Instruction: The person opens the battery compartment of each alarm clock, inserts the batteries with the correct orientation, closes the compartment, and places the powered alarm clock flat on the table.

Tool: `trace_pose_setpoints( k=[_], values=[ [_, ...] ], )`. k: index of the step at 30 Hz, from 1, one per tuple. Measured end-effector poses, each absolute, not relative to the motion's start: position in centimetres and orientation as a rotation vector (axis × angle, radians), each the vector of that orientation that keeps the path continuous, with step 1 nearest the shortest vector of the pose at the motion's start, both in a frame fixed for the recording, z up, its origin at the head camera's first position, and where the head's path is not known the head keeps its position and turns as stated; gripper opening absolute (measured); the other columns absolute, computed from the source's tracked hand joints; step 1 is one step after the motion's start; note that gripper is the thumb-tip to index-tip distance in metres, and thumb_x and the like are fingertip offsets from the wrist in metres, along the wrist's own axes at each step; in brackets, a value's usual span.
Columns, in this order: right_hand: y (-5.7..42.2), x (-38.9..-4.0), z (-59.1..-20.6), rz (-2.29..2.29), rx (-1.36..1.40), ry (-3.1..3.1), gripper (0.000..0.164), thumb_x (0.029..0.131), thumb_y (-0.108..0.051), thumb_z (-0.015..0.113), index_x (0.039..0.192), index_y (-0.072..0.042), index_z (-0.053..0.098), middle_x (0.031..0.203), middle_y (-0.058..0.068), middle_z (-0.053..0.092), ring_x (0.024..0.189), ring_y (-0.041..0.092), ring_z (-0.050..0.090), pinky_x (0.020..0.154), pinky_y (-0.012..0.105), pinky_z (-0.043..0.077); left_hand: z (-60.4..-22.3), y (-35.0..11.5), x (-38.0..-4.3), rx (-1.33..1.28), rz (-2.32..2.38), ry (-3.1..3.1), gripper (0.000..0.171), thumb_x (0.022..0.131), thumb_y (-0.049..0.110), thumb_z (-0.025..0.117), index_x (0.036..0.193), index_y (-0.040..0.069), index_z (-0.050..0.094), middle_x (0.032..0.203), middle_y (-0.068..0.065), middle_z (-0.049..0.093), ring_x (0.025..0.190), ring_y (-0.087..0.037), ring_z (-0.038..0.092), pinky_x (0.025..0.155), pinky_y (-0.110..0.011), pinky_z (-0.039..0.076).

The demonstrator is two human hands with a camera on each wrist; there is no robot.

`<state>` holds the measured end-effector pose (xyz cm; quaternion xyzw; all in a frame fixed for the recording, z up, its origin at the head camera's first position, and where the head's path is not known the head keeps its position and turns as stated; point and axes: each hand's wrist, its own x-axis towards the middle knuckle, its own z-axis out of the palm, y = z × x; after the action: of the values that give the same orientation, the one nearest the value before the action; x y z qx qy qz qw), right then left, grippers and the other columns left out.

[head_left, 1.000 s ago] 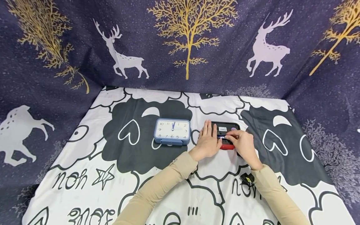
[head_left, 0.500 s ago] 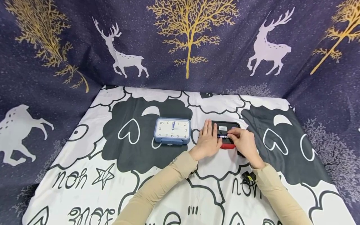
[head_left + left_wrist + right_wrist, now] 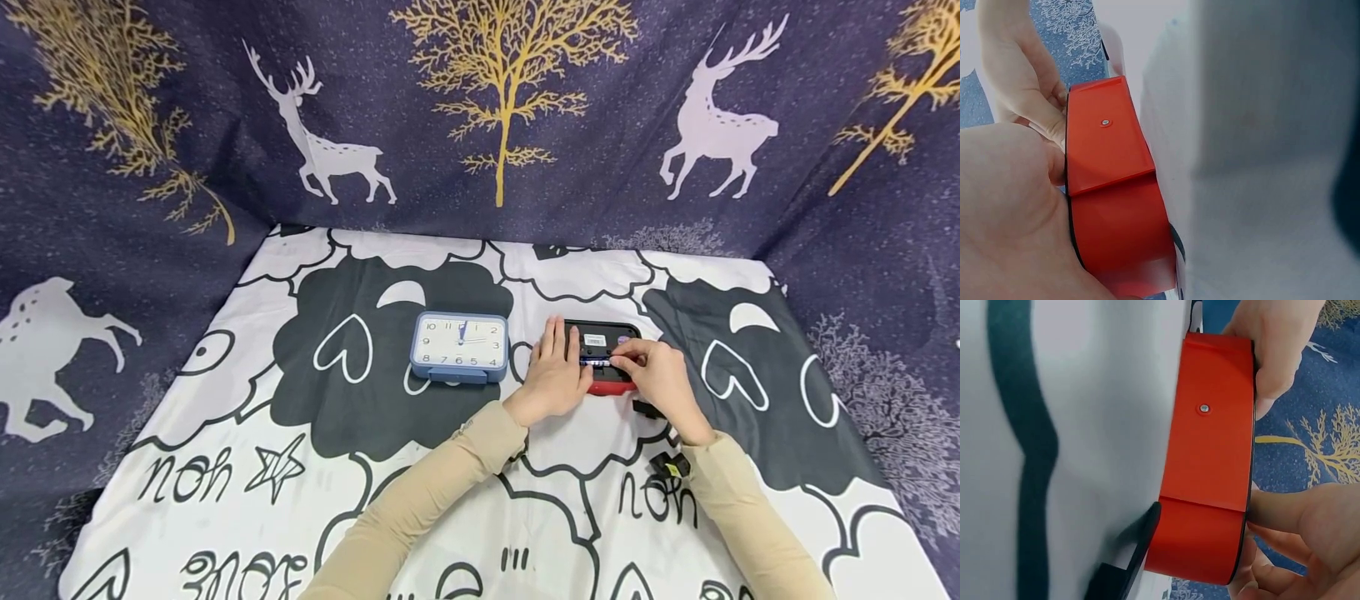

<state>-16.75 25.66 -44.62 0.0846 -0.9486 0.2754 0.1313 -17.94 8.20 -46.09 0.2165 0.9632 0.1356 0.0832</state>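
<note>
A red clock (image 3: 611, 387) lies with its black back up, a white label and an uncovered battery slot showing. My left hand (image 3: 553, 379) rests on the left part of that back, fingers straight and the thumb by the slot. In the slot is a blue-and-white battery (image 3: 597, 362). My right hand (image 3: 654, 377) pinches at the battery's right end with thumb and forefinger; the fingertips partly hide that end. Both wrist views show the clock's red side (image 3: 1107, 137) with a small screw, and the battery is hidden there.
A blue alarm clock (image 3: 460, 348) stands face up to the left of my left hand. A small black piece (image 3: 647, 408) lies on the patterned cloth by the red clock's near right corner. A dark deer-print curtain (image 3: 450, 167) hangs behind.
My right hand has shifted slightly right along the slot, and more of the battery shows between the hands. My left hand has stayed in place on the clock.
</note>
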Motion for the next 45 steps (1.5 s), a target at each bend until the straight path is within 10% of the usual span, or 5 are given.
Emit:
trace_pose_setpoints(
  k=[28,45],
  values=[
    [25.6,-20.7,-41.6,0.726,0.096,-3.297,0.015,0.080,-0.019,0.075,0.070,-0.012,0.065,0.064,-0.003,0.066,0.081,0.030,0.063,0.084,0.055,0.043,-45.9,8.2,-18.3,0.628,0.410,2.887,0.065,0.104,0.040,0.027,0.156,0.005,0.009,0.163,-0.019,-0.004,0.151,-0.031,-0.008,0.121,-0.044,0.018],
    [26.5,-18.5,-43.6,0.820,0.254,-3.073,0.014,0.086,-0.016,0.071,0.077,-0.010,0.061,0.065,0.000,0.058,0.054,0.011,0.048,0.059,0.029,0.036,-46.1,8.3,-17.9,0.634,0.409,2.871,0.065,0.104,0.041,0.026,0.156,0.006,0.009,0.163,-0.018,-0.004,0.151,-0.030,-0.009,0.121,-0.043,0.018]
  ],
)
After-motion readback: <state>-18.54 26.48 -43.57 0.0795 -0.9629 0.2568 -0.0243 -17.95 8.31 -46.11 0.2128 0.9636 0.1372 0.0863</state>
